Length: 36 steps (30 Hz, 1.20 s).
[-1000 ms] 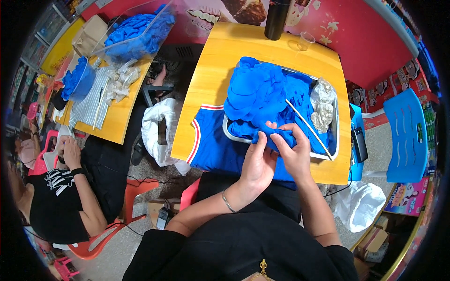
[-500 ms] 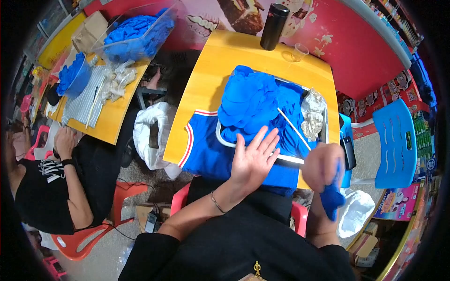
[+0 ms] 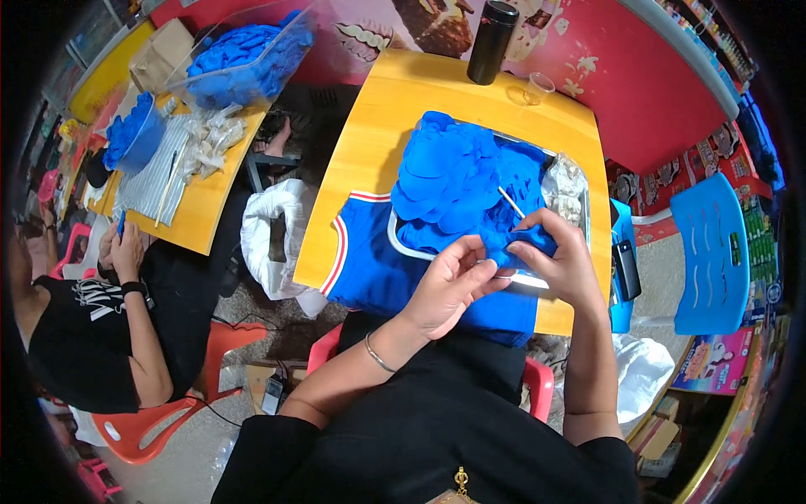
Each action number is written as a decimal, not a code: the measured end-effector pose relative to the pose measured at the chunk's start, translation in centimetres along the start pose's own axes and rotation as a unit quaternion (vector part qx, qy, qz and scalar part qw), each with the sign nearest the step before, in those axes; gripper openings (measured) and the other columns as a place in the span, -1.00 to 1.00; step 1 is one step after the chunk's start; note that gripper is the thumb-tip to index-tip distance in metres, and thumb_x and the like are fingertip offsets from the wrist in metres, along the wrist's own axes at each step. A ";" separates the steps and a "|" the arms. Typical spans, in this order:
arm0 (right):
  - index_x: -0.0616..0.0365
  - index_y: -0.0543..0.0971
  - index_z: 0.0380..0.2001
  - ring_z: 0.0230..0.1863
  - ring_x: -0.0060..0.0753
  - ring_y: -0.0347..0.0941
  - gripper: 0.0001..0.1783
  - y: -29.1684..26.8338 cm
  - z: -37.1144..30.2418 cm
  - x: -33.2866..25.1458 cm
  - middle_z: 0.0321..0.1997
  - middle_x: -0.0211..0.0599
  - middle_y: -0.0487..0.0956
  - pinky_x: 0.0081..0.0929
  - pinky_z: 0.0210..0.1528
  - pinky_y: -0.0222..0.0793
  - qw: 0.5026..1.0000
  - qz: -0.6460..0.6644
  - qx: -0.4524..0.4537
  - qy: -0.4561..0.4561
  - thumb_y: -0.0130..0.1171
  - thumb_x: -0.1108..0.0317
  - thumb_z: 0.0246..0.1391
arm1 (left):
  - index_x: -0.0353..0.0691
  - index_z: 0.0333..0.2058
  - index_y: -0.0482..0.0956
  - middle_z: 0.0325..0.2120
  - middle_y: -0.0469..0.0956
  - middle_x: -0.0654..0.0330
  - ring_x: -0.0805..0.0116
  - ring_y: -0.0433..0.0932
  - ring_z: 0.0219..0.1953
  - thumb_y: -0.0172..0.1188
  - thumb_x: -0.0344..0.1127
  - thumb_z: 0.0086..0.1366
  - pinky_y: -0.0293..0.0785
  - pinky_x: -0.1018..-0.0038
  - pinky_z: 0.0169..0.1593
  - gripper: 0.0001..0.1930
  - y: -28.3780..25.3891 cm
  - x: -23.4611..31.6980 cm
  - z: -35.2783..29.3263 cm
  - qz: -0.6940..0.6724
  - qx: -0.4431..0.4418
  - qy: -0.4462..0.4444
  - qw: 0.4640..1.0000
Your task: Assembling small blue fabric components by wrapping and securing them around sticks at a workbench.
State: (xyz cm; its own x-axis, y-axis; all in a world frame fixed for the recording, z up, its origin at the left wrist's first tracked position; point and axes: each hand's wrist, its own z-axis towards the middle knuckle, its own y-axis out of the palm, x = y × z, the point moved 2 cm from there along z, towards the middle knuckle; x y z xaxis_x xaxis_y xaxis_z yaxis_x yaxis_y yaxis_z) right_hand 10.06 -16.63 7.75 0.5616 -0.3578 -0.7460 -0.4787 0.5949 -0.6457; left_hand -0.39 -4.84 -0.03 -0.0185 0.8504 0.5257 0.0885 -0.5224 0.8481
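Over the front edge of a metal tray, both my hands grip one blue cloth piece. My left hand pinches its near left side, palm turned up. The thumb and fingers of my right hand close on its right side. Behind them, a heap of round blue cloth pieces fills the left of the tray, with more loose blue cloth beside it. A thin white stick leans there, its lower end hidden by my right hand. Clear plastic bags lie along the tray's right side.
A blue garment with red-and-white trim lies under the tray on the yellow table. A black flask and clear cup stand at the back. Left, a seated person works beside another table; a blue chair stands right.
My right hand has swung in from the right with the blue piece. My left hand, spread open before, has closed on it. The person at left has raised a small blue thing.
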 end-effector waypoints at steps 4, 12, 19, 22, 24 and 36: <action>0.20 0.51 -0.39 -0.50 -0.59 0.39 -0.81 0.2 -0.3 0.1 -0.52 -0.35 0.52 -0.62 -0.43 0.28 0.999 0.043 0.024 0.013 0.27 0.37 -0.08 | -0.25 -0.26 0.39 -0.35 0.44 0.24 0.41 0.55 -0.28 0.12 -0.53 0.21 0.55 0.49 -0.12 -0.86 -0.5 -0.1 0.4 0.029 0.024 0.010 0.999; 0.22 0.51 -0.42 -0.45 -0.63 0.38 -0.82 0.5 -0.2 1.2 -0.47 -0.41 0.52 -0.66 -0.39 0.26 0.989 0.134 0.026 0.049 0.22 0.34 -0.03 | -0.28 -0.33 0.41 -0.44 0.43 0.26 0.46 0.54 -0.33 0.13 -0.59 0.17 0.55 0.50 -0.12 -0.87 -1.0 -0.2 0.8 0.047 0.001 -0.011 0.999; 0.18 0.48 -0.47 -0.55 -0.42 0.43 -0.88 -2.3 -2.1 -2.7 -0.58 -0.32 0.49 -0.58 -0.46 0.33 0.867 0.491 0.035 -0.081 0.20 0.41 -0.09 | -0.26 0.07 0.34 0.00 0.37 0.10 0.30 0.31 0.12 -0.18 -0.10 0.40 0.19 0.29 0.22 -0.58 -0.5 -0.1 1.3 -0.049 0.001 0.001 0.999; 0.11 0.37 -0.58 -0.63 -0.51 0.37 -0.82 1.3 0.7 -1.3 -0.65 -0.33 0.42 -0.58 -0.60 0.28 0.982 0.085 -0.032 -0.164 0.19 0.41 -0.06 | -0.23 0.20 0.15 0.11 0.27 0.04 0.19 0.21 0.19 -0.47 0.26 0.32 0.04 0.27 0.28 -0.27 0.6 0.1 0.6 -0.189 -0.076 -0.049 0.978; 0.13 0.38 -0.58 -0.62 -0.48 0.40 -0.81 1.1 0.4 -0.8 -0.64 -0.30 0.44 -0.56 -0.61 0.29 0.971 -0.098 0.001 -0.220 0.19 0.39 -0.04 | -0.25 0.24 0.05 0.18 0.15 0.02 0.18 0.08 0.26 -0.59 0.36 0.25 -0.05 0.27 0.31 -0.15 1.2 0.2 1.2 -0.184 0.016 -0.049 0.982; 0.22 0.51 -0.43 -0.48 -0.23 0.53 -0.80 0.3 0.9 -0.8 -0.50 -0.16 0.54 -0.48 -0.44 0.36 0.996 -0.033 0.051 -0.068 0.31 0.41 -0.14 | -0.17 -0.14 0.39 -0.22 0.46 0.25 0.40 0.48 -0.11 -0.15 -0.07 0.36 0.45 0.31 0.03 -0.68 0.0 0.0 0.5 -0.096 -0.013 -0.038 0.995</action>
State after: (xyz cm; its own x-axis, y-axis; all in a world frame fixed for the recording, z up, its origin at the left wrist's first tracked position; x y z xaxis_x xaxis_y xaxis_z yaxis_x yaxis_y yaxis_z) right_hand 10.03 -15.51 8.29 0.6797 -0.3016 -0.6686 -0.3707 0.6453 -0.6680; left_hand 0.10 -4.87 -0.04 0.0431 0.9362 0.3487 0.0651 -0.3510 0.9341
